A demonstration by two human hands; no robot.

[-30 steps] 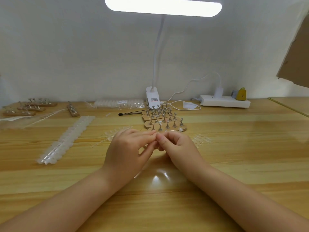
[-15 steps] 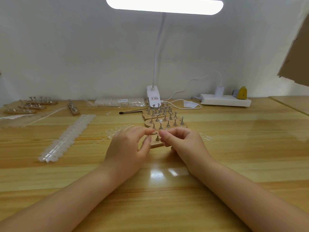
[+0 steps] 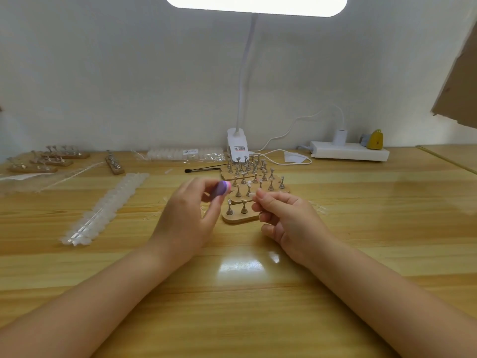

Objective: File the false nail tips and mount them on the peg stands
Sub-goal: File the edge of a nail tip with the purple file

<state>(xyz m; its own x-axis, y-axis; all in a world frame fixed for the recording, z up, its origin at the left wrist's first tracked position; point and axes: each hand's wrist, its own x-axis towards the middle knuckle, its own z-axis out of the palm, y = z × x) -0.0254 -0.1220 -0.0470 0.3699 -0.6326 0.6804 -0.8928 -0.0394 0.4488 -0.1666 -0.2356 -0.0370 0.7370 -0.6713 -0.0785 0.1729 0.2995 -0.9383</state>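
A glossy, honey-coloured wooden worktop (image 3: 361,228) with long straight grain is catching the glare of a white desk lamp (image 3: 238,148) whose clip base is sitting against the pale wall. The left hand (image 3: 185,218) is curling its fingers round a small nail file block (image 3: 222,188), a rounded piece with a purple face and a pink-and-white layered edge, blurred in this view. The right hand (image 3: 289,218) is pinching a tiny, clear false nail tip (image 3: 254,194) between thumb and forefinger, its other fingers loosely bent; the tip is hanging just above the nearest peg stand (image 3: 238,217), and its exact shape is too small to make out.

That stand is a flat, round-ended strip of light wood carrying upright metal pegs with flared tops. More such peg stands (image 3: 251,174) are lying packed together right behind it, their pegs dull silver. Some pegs seem to be bearing pale tips, though that is hard to tell.

To the left, a long strip of translucent nail tips (image 3: 103,208) in crinkly clear plastic is running diagonally across the worktop. Farther back left, several darker wooden stands (image 3: 49,160) are lying near the wall. A thin black-tipped tool (image 3: 204,169) is resting beside the peg cluster, and a white power strip (image 3: 349,152) is sitting at the back right.
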